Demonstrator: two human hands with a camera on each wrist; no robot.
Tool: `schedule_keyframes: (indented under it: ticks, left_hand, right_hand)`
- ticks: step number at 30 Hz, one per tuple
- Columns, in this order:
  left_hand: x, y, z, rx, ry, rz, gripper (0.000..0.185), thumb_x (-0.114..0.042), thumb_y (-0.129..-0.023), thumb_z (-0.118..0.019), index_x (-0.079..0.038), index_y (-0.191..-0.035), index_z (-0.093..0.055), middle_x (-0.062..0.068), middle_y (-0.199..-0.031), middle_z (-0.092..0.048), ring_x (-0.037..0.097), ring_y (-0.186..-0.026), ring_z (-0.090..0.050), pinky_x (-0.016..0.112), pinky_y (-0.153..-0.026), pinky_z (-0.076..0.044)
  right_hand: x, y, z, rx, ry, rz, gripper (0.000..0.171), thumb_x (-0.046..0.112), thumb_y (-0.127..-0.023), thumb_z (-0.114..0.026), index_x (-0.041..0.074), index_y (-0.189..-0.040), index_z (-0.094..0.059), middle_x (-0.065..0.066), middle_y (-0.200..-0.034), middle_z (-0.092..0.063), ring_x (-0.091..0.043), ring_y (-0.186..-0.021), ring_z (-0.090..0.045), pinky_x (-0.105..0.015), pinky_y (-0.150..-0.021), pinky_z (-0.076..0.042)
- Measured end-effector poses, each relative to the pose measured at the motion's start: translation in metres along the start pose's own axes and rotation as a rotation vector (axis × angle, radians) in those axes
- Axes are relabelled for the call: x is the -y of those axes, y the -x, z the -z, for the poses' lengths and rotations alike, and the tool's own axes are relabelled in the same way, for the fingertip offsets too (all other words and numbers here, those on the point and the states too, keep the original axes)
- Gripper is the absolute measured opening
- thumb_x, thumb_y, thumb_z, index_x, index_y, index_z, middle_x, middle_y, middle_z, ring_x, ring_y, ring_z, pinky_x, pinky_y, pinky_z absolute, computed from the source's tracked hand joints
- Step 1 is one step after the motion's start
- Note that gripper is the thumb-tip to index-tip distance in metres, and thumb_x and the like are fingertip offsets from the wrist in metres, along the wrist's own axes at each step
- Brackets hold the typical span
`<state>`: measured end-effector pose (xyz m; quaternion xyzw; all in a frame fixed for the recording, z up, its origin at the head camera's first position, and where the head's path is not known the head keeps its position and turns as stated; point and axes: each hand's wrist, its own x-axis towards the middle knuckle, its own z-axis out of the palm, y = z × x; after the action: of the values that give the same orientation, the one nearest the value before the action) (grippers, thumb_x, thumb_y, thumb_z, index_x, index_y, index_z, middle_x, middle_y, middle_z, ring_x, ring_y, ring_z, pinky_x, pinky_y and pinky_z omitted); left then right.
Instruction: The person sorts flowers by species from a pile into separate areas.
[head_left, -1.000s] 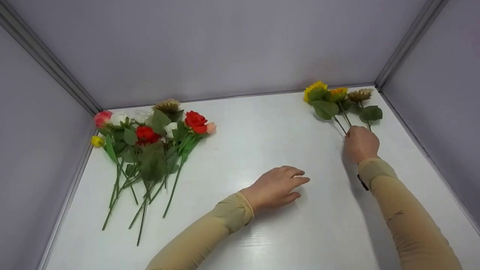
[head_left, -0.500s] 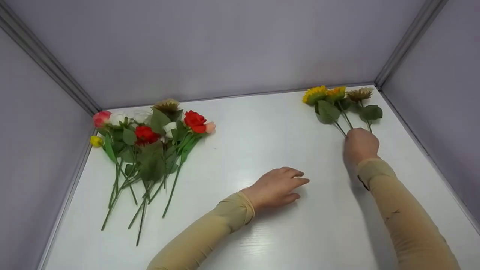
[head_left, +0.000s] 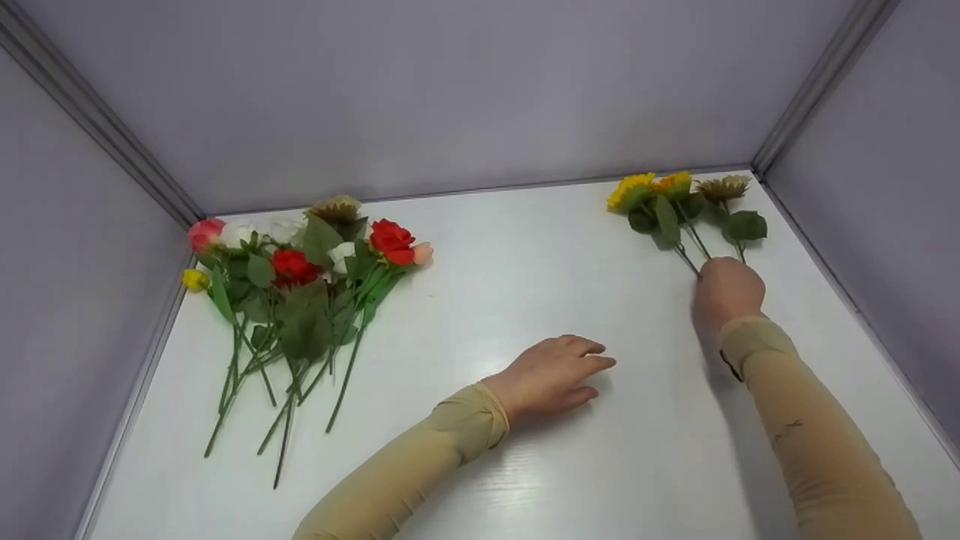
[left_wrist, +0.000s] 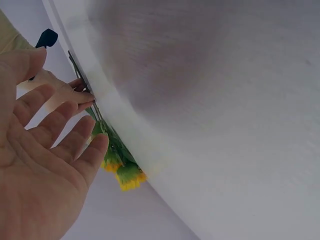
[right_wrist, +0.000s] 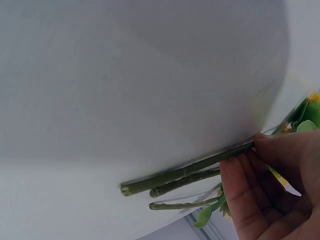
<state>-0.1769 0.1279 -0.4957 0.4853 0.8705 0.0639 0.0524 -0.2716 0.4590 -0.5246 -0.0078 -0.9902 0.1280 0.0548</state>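
Yellow and artificial-looking, the leftmost sunflower with green leaves (head_left: pixel 628 193) lies near the far edge of the white glossy worktop (head_left: pixel 510 285), at about half past ten from the right hand (head_left: pixel 729 291). Its long axis follows this same line, the head far and the stem running back to the hand. An orange-yellow sunflower (head_left: pixel 673 184) is just beside it, at eleven o'clock from the hand, and a beige-brown flower (head_left: pixel 724 187) is at twelve o'clock. The right hand is clearly the nearer one. Its thumb (right_wrist: pixel 272 149) and a finger pinch a thick dark green stem (right_wrist: pixel 185 171), whose blunt end sticks out from the grip; whether the second green stem (right_wrist: pixel 182 184) is also gripped, I cannot tell. The right forearm in its beige sleeve (head_left: pixel 817 442) comes from five o'clock, the back of the hand upward.

The left hand (head_left: pixel 551 375) is at eight o'clock from the right one and holds nothing; its relaxed fingers point to about three o'clock, palm downward. Between nine and ten o'clock from it rests a mixed pile (head_left: pixel 304 322) of red, white, pink and yellow flowers, well apart from both hands
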Motion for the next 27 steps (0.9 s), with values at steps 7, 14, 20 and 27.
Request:
schedule_keyframes:
  ticks: [7,14,20,27]
  left_hand:
    - [0.0,0.001,-0.001,-0.001,-0.003,-0.005,0.047,-0.033,-0.104,-0.061,-0.019,-0.149,-0.055,0.002,-0.149,-0.054,0.019,-0.138,-0.048,0.03,-0.115,-0.035]
    - [0.0,0.002,-0.004,-0.017,0.012,0.005,0.045,-0.031,-0.103,-0.062,-0.019,-0.147,-0.057,0.002,-0.147,-0.055,0.019,-0.138,-0.049,0.029,-0.115,-0.035]
    - [0.004,0.003,-0.005,-0.023,0.024,0.013,0.045,-0.03,-0.103,-0.061,-0.019,-0.147,-0.057,0.003,-0.148,-0.054,0.02,-0.138,-0.048,0.03,-0.115,-0.036]
    - [0.017,0.008,-0.003,-0.04,0.035,0.051,0.046,-0.03,-0.103,-0.062,-0.019,-0.148,-0.056,0.004,-0.148,-0.054,0.022,-0.138,-0.048,0.032,-0.114,-0.038]
  right_hand:
    - [-0.003,0.0,0.002,-0.021,0.018,-0.011,0.023,-0.005,-0.094,-0.047,-0.009,-0.085,-0.068,-0.033,-0.085,-0.065,-0.053,-0.08,-0.064,-0.064,-0.064,-0.051]
    - [-0.008,-0.001,0.002,-0.028,0.01,-0.025,0.025,-0.009,-0.092,-0.046,-0.009,-0.083,-0.069,-0.033,-0.085,-0.066,-0.054,-0.08,-0.064,-0.063,-0.063,-0.051]
    - [-0.009,-0.003,0.001,-0.005,0.009,-0.028,0.025,-0.005,-0.096,-0.046,-0.011,-0.087,-0.069,-0.035,-0.087,-0.065,-0.054,-0.082,-0.064,-0.064,-0.066,-0.051]
    - [-0.004,-0.006,-0.002,-0.03,-0.043,-0.027,0.027,0.006,-0.098,-0.053,-0.015,-0.096,-0.068,-0.034,-0.09,-0.062,-0.054,-0.085,-0.061,-0.064,-0.071,-0.048]
